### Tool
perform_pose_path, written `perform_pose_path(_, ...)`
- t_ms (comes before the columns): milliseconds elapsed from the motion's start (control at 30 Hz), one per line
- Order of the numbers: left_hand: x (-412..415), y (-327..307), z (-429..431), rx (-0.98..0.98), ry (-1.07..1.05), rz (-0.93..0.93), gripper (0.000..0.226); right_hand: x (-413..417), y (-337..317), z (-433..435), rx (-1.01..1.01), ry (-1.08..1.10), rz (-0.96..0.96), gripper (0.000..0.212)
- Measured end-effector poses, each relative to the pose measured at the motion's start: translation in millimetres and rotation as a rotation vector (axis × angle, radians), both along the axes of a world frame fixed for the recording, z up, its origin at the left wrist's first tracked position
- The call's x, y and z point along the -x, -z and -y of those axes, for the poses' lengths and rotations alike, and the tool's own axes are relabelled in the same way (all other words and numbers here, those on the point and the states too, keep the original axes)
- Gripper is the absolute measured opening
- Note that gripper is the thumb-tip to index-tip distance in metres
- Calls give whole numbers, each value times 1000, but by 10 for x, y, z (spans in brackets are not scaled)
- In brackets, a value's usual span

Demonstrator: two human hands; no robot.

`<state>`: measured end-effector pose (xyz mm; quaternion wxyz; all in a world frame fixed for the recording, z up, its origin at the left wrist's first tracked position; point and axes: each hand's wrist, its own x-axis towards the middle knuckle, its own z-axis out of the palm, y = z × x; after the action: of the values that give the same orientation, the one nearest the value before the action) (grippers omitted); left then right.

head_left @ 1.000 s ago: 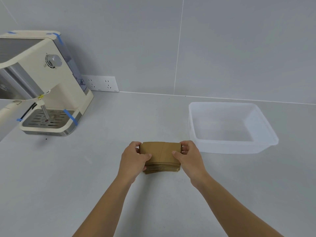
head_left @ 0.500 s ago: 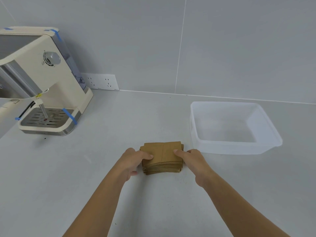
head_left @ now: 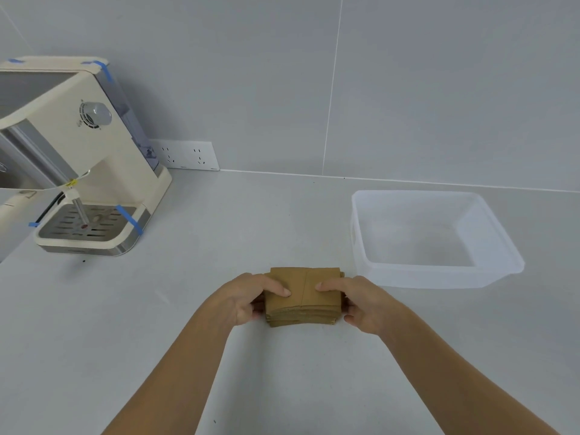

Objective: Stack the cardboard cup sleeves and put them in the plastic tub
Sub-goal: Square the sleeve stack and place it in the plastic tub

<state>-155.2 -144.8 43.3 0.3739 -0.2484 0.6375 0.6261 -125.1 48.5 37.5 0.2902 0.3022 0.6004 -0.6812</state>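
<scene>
- Right now the left hand (head_left: 241, 298) and right hand (head_left: 365, 301) press in on the two ends of the sleeves (head_left: 303, 296), thumbs lying on the top sheet and fingers (head_left: 350, 317) curled around the sides; both hands are clamped on the pile, which sits on the desk (head_left: 282, 372) just in front of the person.
- The lower edges look slightly fanned, not flush. If the squeeze is uneven on the lift, I judge the bottom sleeves could slide out and scatter.
- Flat cardboard is slick against itself; pressing only at the ends may bow the pile and let the middle spring open.
- The tub (head_left: 502, 268) stands near, to the right and a little farther back, empty as far as I can see. Its near wall lies in the path, so a low carry could catch the rim and knock sleeves loose.
- The tub looks light; a bump might push it along the desk.
- The coffee machine (head_left: 91, 171) at far left is well apart and poses little risk.
</scene>
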Motion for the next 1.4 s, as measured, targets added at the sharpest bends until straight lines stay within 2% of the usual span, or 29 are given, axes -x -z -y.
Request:
perform_pose_path(133, -57, 75, 57, -111, 10, -23, 30, -11, 36, -8, 74, -7, -15, 38)
perform_pose_path(233, -138, 155, 107, -168, 33, -112, 37, -61, 77, -8, 96, -72, -95, 38)
perform_pose_path(333, -270, 246, 149, -196, 35, -245, 68, -141, 137, -8, 87, -165, -232, 38)
perform_pose_path(400, -370, 281, 172, -161, 42, -334, 80, -204, 176, -7, 61, -193, -290, 54)
perform_pose_path(467, -450, 293, 179, -101, 103, -457, 77, -257, 212, -5, -33, -215, -343, 69)
perform_pose_path(600, -548, 387, 171, 14, 216, -671, 74, -358, 278, 52, -119, -272, -501, 64)
perform_pose_path(733, -614, 497, 126, 68, 198, -806, 87, -429, 387, 78, -128, -237, -589, 71)
perform_pose_path(833, -645, 555, 97, 52, 168, -827, 95, -457, 431, 94, -74, -195, -605, 77)
perform_pose_path(967, -681, 603, 76, -72, 98, -789, 97, -496, 500, 152, -6, -124, -590, 89)
perform_pose_path(1067, -695, 596, 25, -81, 3, -768, 77, -521, 542, 153, 91, -85, -595, 92)
perform_pose_path(1133, -694, 591, -17, -46, -48, -762, 56, -525, 554, 156, 139, -61, -594, 89)
perform_pose_path(1200, -702, 610, -49, -27, -95, -761, 46, -529, 562, 196, 154, 14, -579, 76)
perform_pose_path(1333, -717, 644, -93, -20, -166, -789, 42, -517, 591, 326, 47, 237, -577, 27)
perform_pose_path(1400, -717, 649, -100, -29, -181, -778, 45, -505, 590, 377, 9, 296, -588, 20)
